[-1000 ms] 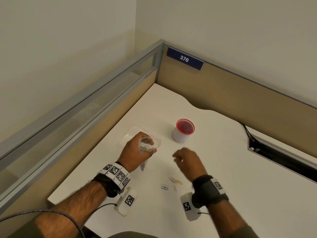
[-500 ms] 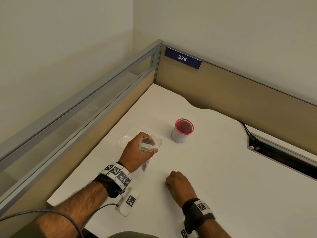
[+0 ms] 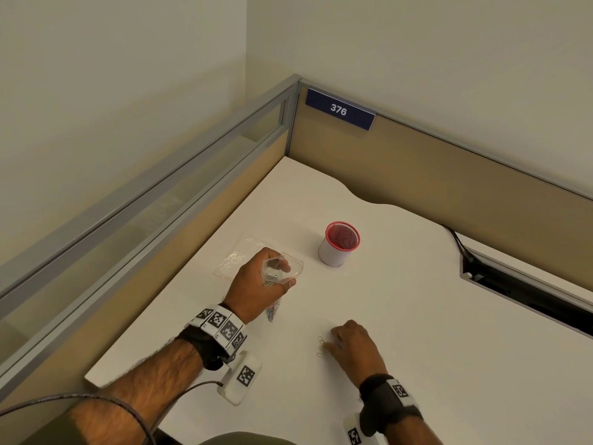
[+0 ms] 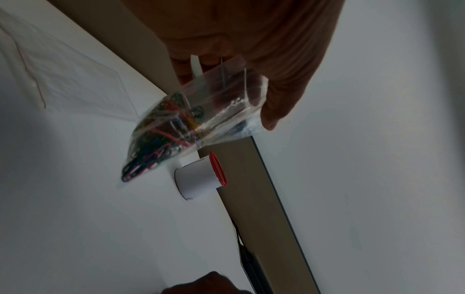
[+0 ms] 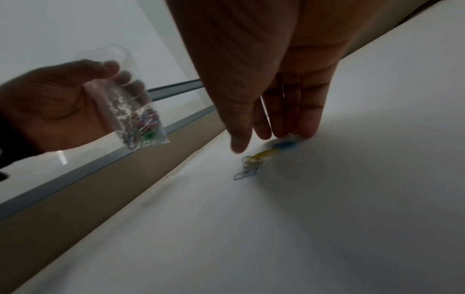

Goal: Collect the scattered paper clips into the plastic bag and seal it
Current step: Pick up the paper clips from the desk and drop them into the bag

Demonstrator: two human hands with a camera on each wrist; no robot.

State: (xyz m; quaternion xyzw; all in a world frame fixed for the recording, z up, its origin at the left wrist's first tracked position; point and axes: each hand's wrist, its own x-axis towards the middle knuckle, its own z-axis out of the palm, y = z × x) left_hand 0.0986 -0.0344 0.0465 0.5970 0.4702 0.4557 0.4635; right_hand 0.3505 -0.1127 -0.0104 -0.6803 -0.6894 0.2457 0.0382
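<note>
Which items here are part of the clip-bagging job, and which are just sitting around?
Part of the job:
- plastic bag of clips, held by the left hand
- loose paper clips on the desk
- right hand, fingers down at the clips

Lying about:
- red-rimmed cup
- second flat clear bag
- sign 376
- cable

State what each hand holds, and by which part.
The left hand has its grip on the plastic bag by its upper part, near the opening. The right hand holds nothing; its fingertips rest on loose paper clips.
</note>
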